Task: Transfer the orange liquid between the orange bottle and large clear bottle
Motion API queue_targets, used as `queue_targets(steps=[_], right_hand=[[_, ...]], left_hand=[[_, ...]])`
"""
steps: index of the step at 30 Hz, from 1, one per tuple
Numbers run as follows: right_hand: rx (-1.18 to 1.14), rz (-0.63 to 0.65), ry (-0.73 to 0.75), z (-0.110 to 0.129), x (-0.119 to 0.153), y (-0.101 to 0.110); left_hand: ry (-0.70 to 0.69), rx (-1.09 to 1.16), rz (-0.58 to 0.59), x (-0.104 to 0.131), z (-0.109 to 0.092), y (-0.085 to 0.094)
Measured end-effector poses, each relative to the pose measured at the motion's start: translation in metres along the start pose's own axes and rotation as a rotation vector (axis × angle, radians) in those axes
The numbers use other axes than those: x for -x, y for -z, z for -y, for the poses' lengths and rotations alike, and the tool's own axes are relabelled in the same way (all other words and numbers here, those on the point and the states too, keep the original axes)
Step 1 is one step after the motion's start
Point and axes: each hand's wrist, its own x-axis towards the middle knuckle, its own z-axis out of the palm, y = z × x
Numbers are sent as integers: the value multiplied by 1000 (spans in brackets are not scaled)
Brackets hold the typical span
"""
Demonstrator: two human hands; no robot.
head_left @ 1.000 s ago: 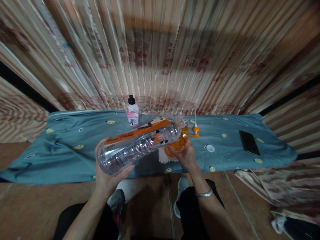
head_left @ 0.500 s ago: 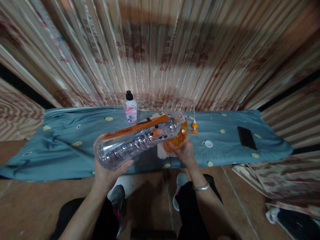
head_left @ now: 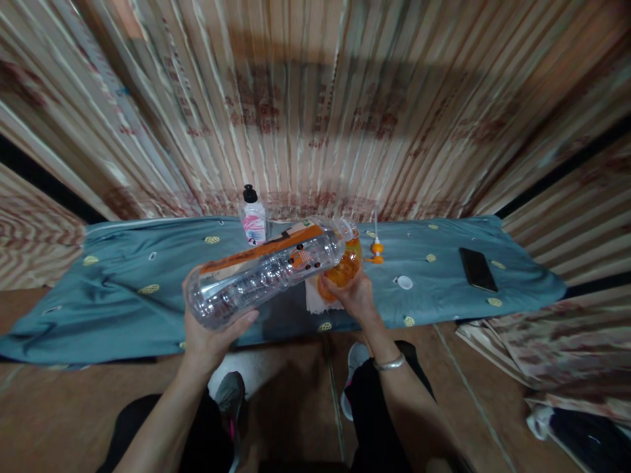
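Note:
My left hand (head_left: pixel 211 338) is wrapped round the base of a large clear plastic bottle (head_left: pixel 261 279) with an orange and white label. The bottle lies tilted, its neck toward the right, over the mouth of an orange bottle (head_left: pixel 345 264). Around that orange bottle my right hand (head_left: pixel 355 295) is closed. Under it a white tissue (head_left: pixel 318 301) shows on the cloth. How much liquid is in either bottle I cannot tell. Just right of the bottles lies an orange pump head (head_left: pixel 376 249) with a clear tube. A white cap (head_left: pixel 405 282) is nearby.
A clear bottle with a black cap and pink label (head_left: pixel 254 223) stands at the back. On the right a dark phone (head_left: pixel 478 269) rests on the teal cloth (head_left: pixel 118 263). Striped curtains (head_left: pixel 296 118) hang behind and at both sides.
The whole view has shifted slightly, so things sit a little farther left. Both hands keep their hold, and the clear bottle stays tilted over the orange one.

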Motion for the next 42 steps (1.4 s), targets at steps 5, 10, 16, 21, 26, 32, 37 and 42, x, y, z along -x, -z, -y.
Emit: queue_targets(steps=[5, 10, 16, 21, 26, 32, 37, 42], right_hand=[[13, 12, -12, 1, -1, 2], [-20, 12, -31, 2, -3, 2], [-19, 15, -1, 0, -3, 2], [-21, -3, 8, 0, -4, 2], [7, 3, 9, 3, -4, 4], [-1, -2, 17, 1, -4, 3], [-9, -4, 23, 1, -4, 3], [-19, -3, 28, -1, -4, 3]], left_hand=[[9, 32, -11, -1, 0, -2], [-59, 21, -23, -2, 0, -4], [-44, 18, -9, 0, -1, -4], [-40, 31, 20, -2, -2, -4], [-65, 14, 34, -2, -4, -5], [-72, 25, 16, -2, 1, -5], [-78, 3, 19, -2, 1, -5], [-61, 34, 24, -2, 4, -3]])
